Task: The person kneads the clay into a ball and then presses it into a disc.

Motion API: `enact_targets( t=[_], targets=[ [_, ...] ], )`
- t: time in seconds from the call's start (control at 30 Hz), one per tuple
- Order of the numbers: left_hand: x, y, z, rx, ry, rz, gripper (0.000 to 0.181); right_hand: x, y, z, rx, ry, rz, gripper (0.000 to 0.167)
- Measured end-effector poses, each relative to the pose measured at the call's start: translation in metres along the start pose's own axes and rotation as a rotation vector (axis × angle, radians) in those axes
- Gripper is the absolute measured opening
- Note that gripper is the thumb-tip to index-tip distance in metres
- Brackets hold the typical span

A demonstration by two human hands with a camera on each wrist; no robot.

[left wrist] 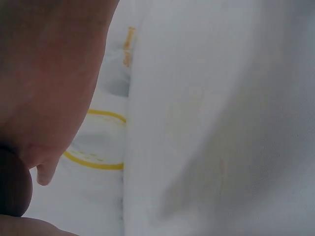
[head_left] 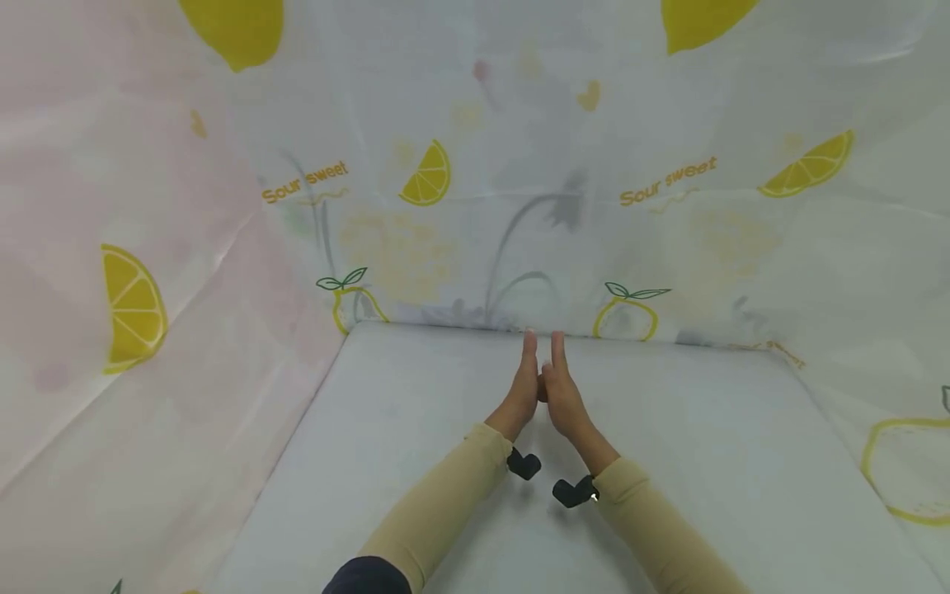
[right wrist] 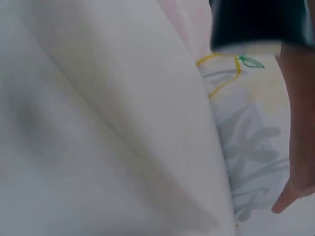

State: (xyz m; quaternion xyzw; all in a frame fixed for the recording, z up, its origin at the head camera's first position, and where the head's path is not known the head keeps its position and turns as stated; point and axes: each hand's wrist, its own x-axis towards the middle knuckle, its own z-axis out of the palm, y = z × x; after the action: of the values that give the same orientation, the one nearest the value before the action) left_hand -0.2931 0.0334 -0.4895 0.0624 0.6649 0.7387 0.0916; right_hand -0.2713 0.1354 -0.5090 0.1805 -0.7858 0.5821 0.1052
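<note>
My left hand (head_left: pixel 521 391) and right hand (head_left: pixel 566 398) face each other above the far part of the white surface, fingers straight and pointing toward the back. Between the two palms sits a small brown rounded thing (head_left: pixel 543 390); its kind cannot be told. In the left wrist view that dark brown thing (left wrist: pixel 14 184) is wedged between the larger right hand (left wrist: pixel 49 73) above and an edge of the left hand (left wrist: pixel 29 227) below. At the right of the right wrist view, a hand (right wrist: pixel 302 123) shows, seemingly the left; the brown thing is out of sight there.
A white flat surface (head_left: pixel 416 379) lies below the hands. Behind it and at both sides hangs a sheet (head_left: pixel 505 165) printed with lemons and lettering. Dark wrist cameras (head_left: pixel 524 464) stick out from the inner sides of both wrists, close together.
</note>
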Motion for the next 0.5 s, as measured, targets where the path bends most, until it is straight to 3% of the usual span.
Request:
enact_targets(
  t=[0.1,0.33,0.5],
  targets=[
    [0.002,0.000,-0.002,-0.005,0.031,0.002,0.088,-0.006,-0.006,0.007,0.019,0.011,-0.032,0.061],
    [0.005,-0.004,-0.007,0.058,0.026,0.064,0.077,-0.010,-0.016,0.013,0.090,0.017,-0.038,0.061],
    [0.003,-0.006,-0.006,0.064,0.014,0.060,0.076,-0.007,-0.015,0.014,0.127,0.088,-0.055,0.063]
  ],
)
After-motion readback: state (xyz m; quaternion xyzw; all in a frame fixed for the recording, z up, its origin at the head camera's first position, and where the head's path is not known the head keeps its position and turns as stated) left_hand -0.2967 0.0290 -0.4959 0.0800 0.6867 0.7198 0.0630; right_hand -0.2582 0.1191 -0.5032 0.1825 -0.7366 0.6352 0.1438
